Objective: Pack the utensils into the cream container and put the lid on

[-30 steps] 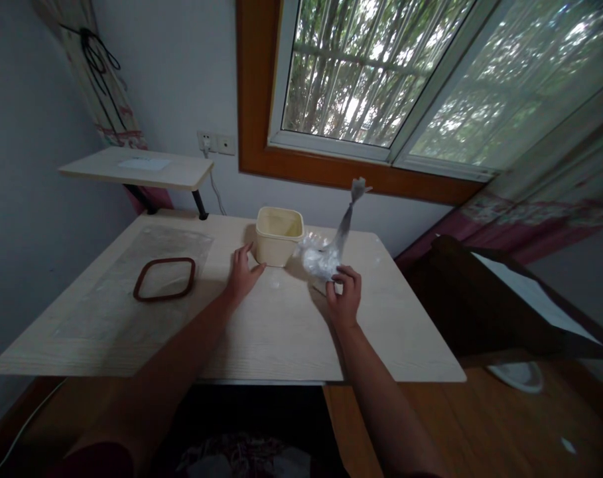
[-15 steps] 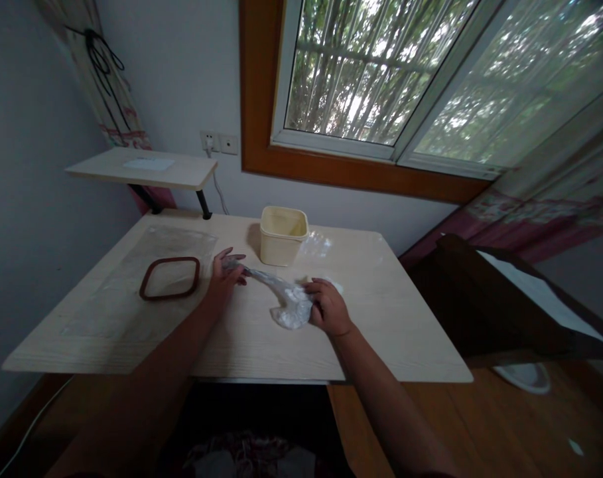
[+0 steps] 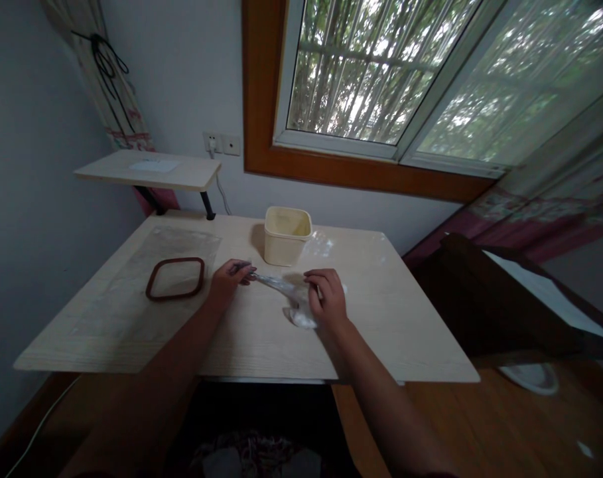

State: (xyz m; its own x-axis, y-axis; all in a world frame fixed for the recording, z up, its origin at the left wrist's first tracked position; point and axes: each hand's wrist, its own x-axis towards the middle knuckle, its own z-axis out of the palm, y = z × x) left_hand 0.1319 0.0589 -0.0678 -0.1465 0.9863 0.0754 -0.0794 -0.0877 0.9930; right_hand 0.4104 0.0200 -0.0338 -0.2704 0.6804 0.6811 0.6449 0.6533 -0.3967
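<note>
Whitish, reaches as a plastic bag (image 3: 287, 288) from the left hand (image 3: 227, 281) — closed on its twisted end — to beneath the right hand (image 3: 328, 296), curled, with hold unclear.

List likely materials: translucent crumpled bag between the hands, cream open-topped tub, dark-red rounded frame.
Translucent crumpled bag: thin, shiny plastic film; see-through wrinkles, glints.
Cream open-topped tub: probably smooth moulded plastic; rounded corners, even colour.
Dark-red rounded frame: dull-looking plastic or rubber, can't tell; uniform colour.

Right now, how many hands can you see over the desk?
2: the left hand holds the plastic bag by its narrow end; the right hand is at the bag's bunched part, nearer than the tub and farther right. No others show.
</note>
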